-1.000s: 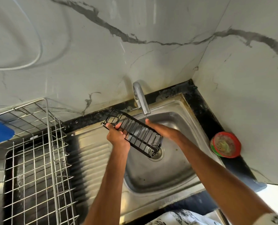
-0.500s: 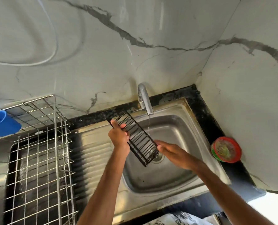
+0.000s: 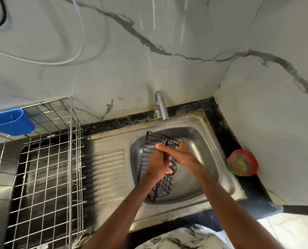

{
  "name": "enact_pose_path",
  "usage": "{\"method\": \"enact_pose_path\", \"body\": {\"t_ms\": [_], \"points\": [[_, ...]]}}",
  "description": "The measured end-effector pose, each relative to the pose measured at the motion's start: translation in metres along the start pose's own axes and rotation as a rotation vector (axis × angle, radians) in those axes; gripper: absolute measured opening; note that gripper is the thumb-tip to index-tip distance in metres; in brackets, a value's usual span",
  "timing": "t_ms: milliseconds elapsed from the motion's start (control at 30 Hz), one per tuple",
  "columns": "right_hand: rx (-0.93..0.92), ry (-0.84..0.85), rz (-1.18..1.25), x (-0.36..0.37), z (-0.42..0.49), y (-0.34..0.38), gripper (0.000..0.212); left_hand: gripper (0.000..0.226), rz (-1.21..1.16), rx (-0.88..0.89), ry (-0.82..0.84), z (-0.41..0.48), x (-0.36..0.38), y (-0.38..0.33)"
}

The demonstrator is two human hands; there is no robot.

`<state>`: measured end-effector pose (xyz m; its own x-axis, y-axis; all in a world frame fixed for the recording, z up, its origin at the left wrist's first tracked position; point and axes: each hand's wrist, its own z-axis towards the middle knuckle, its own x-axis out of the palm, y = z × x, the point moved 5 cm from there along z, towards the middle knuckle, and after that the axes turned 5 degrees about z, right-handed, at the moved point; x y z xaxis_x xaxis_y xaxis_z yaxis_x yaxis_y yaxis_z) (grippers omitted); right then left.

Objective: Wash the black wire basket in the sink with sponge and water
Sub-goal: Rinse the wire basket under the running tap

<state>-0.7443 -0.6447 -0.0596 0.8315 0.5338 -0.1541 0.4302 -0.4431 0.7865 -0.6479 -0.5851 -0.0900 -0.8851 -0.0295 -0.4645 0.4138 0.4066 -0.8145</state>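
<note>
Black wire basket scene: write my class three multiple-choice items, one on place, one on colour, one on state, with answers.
1. The black wire basket is: A on a shelf; B over the sink basin; C on the floor.
2. The container hung on the dish rack is: A blue; B yellow; C white.
3. The faucet is: A dry; B missing its spout; C running a thin stream.
Answers: B, it is held above the steel bowl; A, its plastic is plainly blue; C, a thin thread of water leaves the spout.
</note>
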Motion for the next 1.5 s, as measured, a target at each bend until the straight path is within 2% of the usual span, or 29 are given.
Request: {"method": "enact_pose_path", "body": {"t_ms": [33, 67, 100, 200, 300, 367, 433, 500, 533, 600, 700, 767, 900, 967, 1033, 1100, 1167, 1200, 1233, 1267, 1300, 1367, 1500], "points": [[0.081, -0.069, 0.043, -0.002, 0.004, -0.012, 0.134, 0.024, 0.061, 0.053, 0.027, -0.003, 0.008, -0.004], [0.122, -0.126, 0.075, -0.005, 0.004, -0.020, 0.134, 0.024, 0.128, 0.100, 0.059, -0.004, 0.017, -0.008], [0.158, -0.188, 0.090, -0.011, 0.009, -0.030, 0.122, 0.025, 0.197, 0.146, 0.091, -0.006, 0.025, -0.012], [0.151, -0.335, 0.072, -0.037, 0.018, -0.046, 0.066, 0.028, 0.351, 0.211, 0.160, -0.008, 0.037, -0.026], [0.155, -0.367, 0.010, -0.052, 0.030, -0.054, 0.047, 0.033, 0.361, 0.244, 0.216, 0.002, 0.035, -0.025], [0.180, -0.390, 0.027, -0.064, 0.035, -0.052, 0.048, 0.049, 0.369, 0.279, 0.187, 0.012, 0.026, -0.018], [0.242, -0.428, 0.052, -0.083, 0.043, -0.051, 0.048, 0.059, 0.340, 0.268, 0.055, 0.025, 0.006, 0.001], [0.293, -0.440, 0.140, -0.103, 0.051, -0.051, 0.048, 0.068, 0.375, 0.200, -0.105, 0.041, -0.018, 0.027], [0.309, -0.430, 0.202, -0.111, 0.056, -0.052, 0.049, 0.074, 0.398, 0.113, -0.140, 0.050, -0.029, 0.043], [0.319, -0.376, 0.274, -0.125, 0.063, -0.048, 0.049, 0.080, 0.325, -0.095, -0.020, 0.068, -0.038, 0.065], [0.386, -0.241, 0.305, -0.134, 0.072, -0.036, 0.052, 0.067, 0.003, -0.259, 0.440, 0.072, -0.031, 0.062], [0.435, -0.162, 0.296, -0.138, 0.077, -0.026, 0.066, 0.065, -0.226, -0.339, 0.600, 0.068, -0.029, 0.058], [0.458, -0.141, 0.217, -0.146, 0.087, -0.019, 0.092, 0.054, -0.549, -0.472, 0.673, 0.062, -0.021, 0.070], [0.466, -0.126, 0.211, -0.141, 0.096, -0.023, 0.102, 0.052, -0.605, -0.455, 0.665, 0.061, -0.019, 0.078], [0.480, -0.141, 0.204, -0.130, 0.101, -0.024, 0.100, 0.052, -0.609, -0.435, 0.644, 0.060, -0.017, 0.085], [0.351, -0.247, -0.093, -0.120, 0.106, -0.014, 0.083, 0.053, -0.604, -0.458, 0.581, 0.058, -0.017, 0.091], [-0.009, -0.461, -0.581, -0.103, 0.107, 0.011, 0.062, 0.053, -0.592, -0.487, 0.500, 0.058, -0.018, 0.091], [-0.204, -0.520, -0.671, -0.085, 0.102, 0.025, 0.047, 0.053, -0.600, -0.504, 0.470, 0.058, -0.018, 0.091], [-0.336, -0.494, -0.684, -0.065, 0.097, 0.035, 0.035, 0.054, -0.606, -0.515, 0.455, 0.059, -0.017, 0.091], [-0.394, -0.407, -0.625, -0.046, 0.095, 0.040, 0.029, 0.054, -0.608, -0.523, 0.445, 0.060, -0.017, 0.091], [-0.370, -0.281, -0.560, -0.028, 0.098, 0.039, 0.027, 0.054, -0.605, -0.527, 0.436, 0.062, -0.017, 0.090], [-0.221, -0.110, -0.402, -0.010, 0.111, 0.029, 0.022, 0.053, -0.591, -0.528, 0.429, 0.066, -0.018, 0.088], [0.080, -0.196, 0.134, -0.021, 0.142, 0.027, 0.023, 0.058, -0.525, -0.496, 0.506, 0.073, -0.018, 0.079]]}}
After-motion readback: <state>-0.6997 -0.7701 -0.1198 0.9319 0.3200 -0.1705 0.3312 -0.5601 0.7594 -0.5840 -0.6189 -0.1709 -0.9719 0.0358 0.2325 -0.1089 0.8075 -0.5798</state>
